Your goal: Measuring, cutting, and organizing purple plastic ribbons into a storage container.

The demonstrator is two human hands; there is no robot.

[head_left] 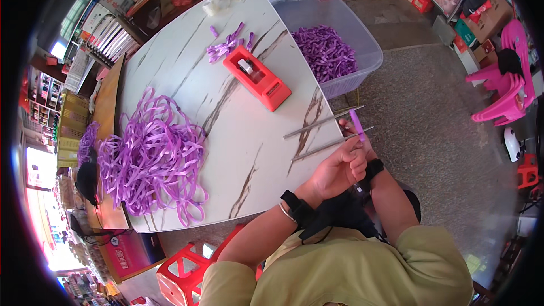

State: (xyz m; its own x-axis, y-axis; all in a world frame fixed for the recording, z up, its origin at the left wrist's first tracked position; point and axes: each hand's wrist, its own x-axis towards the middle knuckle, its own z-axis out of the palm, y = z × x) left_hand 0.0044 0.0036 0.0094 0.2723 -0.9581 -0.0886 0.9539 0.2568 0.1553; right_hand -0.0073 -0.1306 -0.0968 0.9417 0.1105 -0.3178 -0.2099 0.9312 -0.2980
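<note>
Just off the table's right edge, a short purple ribbon [356, 122] lies across two thin metal rods, the far rod [317, 127] and the near rod [323, 149], which jut from the tabletop. My left hand [339, 171] is closed, its thumb and fingertips pinched at the ribbon's lower end. Behind it, partly hidden, my right hand [366, 148] has its fingers curled around the same ribbon. A red tape dispenser [262, 82] sits on the table beyond the rods. Several short purple ribbon pieces [226, 45] lie past it.
A big tangled heap of purple ribbon [153, 158] covers the left of the marble-patterned table [249, 153]. Beyond the right edge stands a clear plastic bin [362, 51] with many purple ribbon pieces. A red stool [187, 275] is at lower left; pink chairs [504, 90] stand far right.
</note>
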